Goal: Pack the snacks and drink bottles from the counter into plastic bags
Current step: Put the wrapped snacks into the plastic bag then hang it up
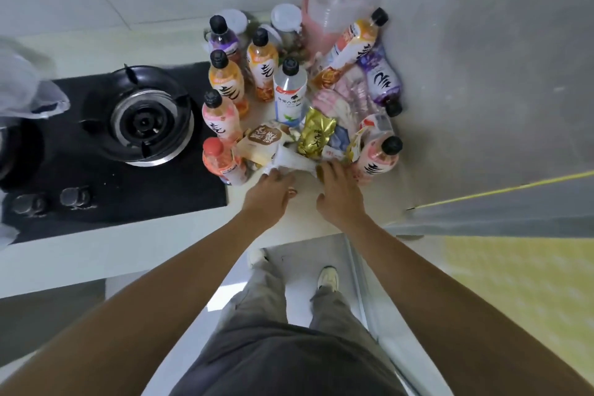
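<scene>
Two hands, left hand (273, 191) and right hand (340, 193), both pinching a white plastic bag (291, 164) at the counter's (308, 219) front edge, bottles (291, 90) and snacks (316, 137) crowding its back corner.

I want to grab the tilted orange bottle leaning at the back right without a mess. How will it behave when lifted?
The tilted orange bottle looks full, so probably heavy for its size. It leans on the pile of pink bags, so those may slump once it is lifted. Its smooth round body would likely roll if laid down.
</scene>
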Motion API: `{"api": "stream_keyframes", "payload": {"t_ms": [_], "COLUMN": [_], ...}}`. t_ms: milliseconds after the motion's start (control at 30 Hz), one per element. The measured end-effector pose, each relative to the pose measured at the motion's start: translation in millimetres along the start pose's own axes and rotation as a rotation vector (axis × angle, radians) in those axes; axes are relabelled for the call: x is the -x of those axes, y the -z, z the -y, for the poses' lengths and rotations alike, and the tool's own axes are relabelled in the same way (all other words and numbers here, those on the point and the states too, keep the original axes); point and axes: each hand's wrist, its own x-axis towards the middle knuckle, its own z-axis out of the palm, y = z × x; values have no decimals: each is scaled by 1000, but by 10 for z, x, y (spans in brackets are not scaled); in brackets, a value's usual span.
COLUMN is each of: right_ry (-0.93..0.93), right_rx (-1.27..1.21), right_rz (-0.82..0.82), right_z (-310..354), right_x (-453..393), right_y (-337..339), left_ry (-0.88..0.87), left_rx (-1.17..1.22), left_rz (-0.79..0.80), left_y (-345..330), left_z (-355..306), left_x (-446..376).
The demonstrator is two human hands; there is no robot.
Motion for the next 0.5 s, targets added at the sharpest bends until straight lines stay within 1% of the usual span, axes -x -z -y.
{"api": "stream_keyframes", "payload": {"t_ms": [133,267,400,500], "right_ry": [28,101,102,110], "right_rx": [5,76,48,7], "right_rz": [38,24,18,-22], "right_z": [-61,-161,-220,-209], "right_x": [211,323,300,289], "right_y": [-36,-96,-83,-83], "left_ry": [151,272,407,389], "left_rx": [164,321,305,204], "left_rz": [-38,-77,-115,-147], "left_y": [-121,-157,-111,-114], "left_z": [-55,-81,-136,-139], "left_x": [52,113,174,245]}}
